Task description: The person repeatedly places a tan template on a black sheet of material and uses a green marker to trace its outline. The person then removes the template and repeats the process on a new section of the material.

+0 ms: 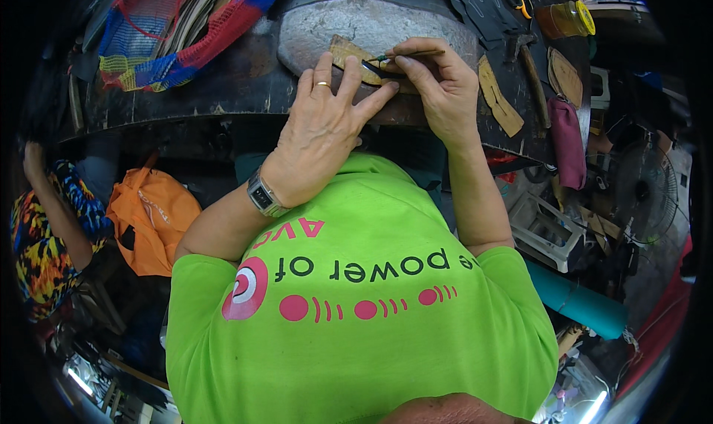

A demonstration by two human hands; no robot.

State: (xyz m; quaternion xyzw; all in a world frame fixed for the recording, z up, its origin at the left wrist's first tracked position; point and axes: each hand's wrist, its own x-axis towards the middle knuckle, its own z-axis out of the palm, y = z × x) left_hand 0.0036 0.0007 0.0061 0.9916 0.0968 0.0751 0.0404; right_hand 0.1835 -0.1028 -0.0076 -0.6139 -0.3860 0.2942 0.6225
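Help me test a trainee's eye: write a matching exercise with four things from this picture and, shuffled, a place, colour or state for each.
Column one
1. Left hand
2. Right hand
3. Hammer
4. Jar

Column two
A. Lies beside a maroon pouch
B. Has a yellow lid
C. Fingers spread over a tan piece
D. Pinches a slim tool

Pairs: 1-C, 2-D, 3-A, 4-B

An orange bag (156, 223) is at left, a fan (645, 188) and teal roll (583, 304) right.
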